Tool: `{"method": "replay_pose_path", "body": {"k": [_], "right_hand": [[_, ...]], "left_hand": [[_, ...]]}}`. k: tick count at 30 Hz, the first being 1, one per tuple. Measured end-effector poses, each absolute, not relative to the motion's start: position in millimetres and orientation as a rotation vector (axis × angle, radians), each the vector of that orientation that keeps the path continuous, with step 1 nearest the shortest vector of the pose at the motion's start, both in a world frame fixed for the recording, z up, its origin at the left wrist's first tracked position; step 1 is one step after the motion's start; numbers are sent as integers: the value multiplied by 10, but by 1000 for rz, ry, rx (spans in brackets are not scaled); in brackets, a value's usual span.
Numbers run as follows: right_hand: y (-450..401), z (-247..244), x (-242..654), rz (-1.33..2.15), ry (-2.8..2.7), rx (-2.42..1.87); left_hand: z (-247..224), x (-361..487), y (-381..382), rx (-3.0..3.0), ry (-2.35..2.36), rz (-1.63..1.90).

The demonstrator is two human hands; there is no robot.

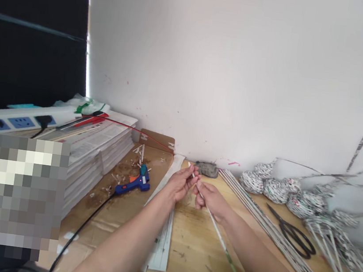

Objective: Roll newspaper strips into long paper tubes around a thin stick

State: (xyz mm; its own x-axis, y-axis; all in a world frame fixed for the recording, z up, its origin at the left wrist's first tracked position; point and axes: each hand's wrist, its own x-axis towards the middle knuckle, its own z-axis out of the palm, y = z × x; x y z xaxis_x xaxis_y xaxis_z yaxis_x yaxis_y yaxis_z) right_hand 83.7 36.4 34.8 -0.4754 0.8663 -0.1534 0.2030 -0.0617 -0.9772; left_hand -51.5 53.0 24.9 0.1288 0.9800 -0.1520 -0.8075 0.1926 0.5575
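Note:
A thin rolled-paper stick [215,225], white with a green stretch lower down, runs from my fingers toward the bottom of the view. My left hand [182,183] pinches its upper end. Close beside it, my right hand [208,197] is closed round the stick a little lower. Beneath my left forearm lie flat paper strips [161,249] on the wooden table. To the right, a bundle of long rolled-paper sticks [258,215] stretches from near the wall to the lower right.
A blue glue gun [135,185] lies on cardboard [104,215] among white scraps. Left are stacked papers [98,156] and a power strip [23,120]. Black scissors [292,235] and woven paper shapes [276,191] lie right. A grey lump [208,169] sits by the wall.

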Motion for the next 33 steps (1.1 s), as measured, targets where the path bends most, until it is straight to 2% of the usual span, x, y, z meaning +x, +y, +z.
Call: {"method": "replay_pose_path", "body": {"k": [2, 3, 8, 14, 16, 21, 25, 27, 29, 33], "right_hand": [[369, 352, 837, 1819, -1518, -1070], [369, 353, 839, 1822, -1521, -1062], [351, 333, 836, 1324, -1796, -1170], [333, 352, 838, 1941, -1408, -989], [314, 366, 868, 1941, -1394, -1020], [203, 340, 961, 1479, -1747, -1236], [145, 292, 978, 1836, -1481, -1086], [150, 292, 970, 1899, -1446, -1073], [174, 309, 961, 1706, -1638, -1161], [241, 333, 937, 886, -2074, -1260]], "left_hand": [[247, -519, 532, 386, 547, 1348], [244, -520, 534, 393, 549, 1351], [238, -520, 535, 415, 573, 1360], [256, -522, 528, 397, 580, 1329], [254, -533, 538, 390, 595, 1348], [231, -569, 572, 361, 607, 1392], [227, -567, 570, 352, 566, 1385], [229, -558, 565, 351, 565, 1390], [231, -546, 562, 360, 569, 1405], [221, -524, 567, 373, 586, 1422]]}}
